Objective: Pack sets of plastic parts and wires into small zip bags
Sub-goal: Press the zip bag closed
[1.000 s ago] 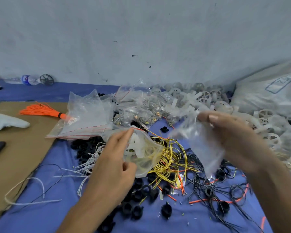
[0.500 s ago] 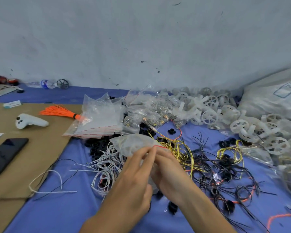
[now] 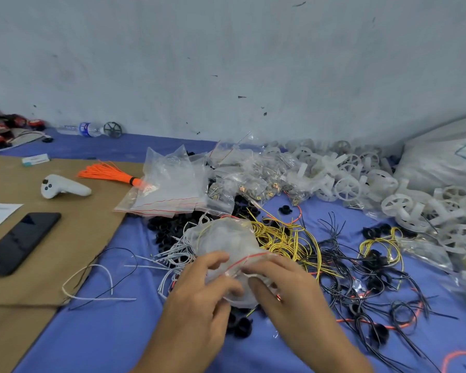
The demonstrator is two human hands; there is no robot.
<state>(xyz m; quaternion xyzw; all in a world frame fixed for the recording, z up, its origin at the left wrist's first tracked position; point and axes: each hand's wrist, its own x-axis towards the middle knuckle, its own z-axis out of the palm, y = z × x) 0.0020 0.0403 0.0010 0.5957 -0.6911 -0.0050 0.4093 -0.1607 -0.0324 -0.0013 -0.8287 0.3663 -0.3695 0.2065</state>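
Pinching at the red-striped mouth of the small clear plastic zip bag [image 3: 223, 243], the left hand [image 3: 199, 289] and right hand [image 3: 288, 289] now meet on it. A second ago they were apart, the left lifting this filled bag, the right holding another. Filling looks done and sealing under way. The bag rests over tangled yellow wires [image 3: 280, 238] on the blue-covered bench [image 3: 105, 332], its bulk just beyond the curled fingertips.

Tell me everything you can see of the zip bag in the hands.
The zip bag is clear, crinkled plastic with a red strip along its mouth. It bulges with whitish parts and a yellow wire. The left hand and right hand pinch it at the strip, over the wires on the blue cloth.
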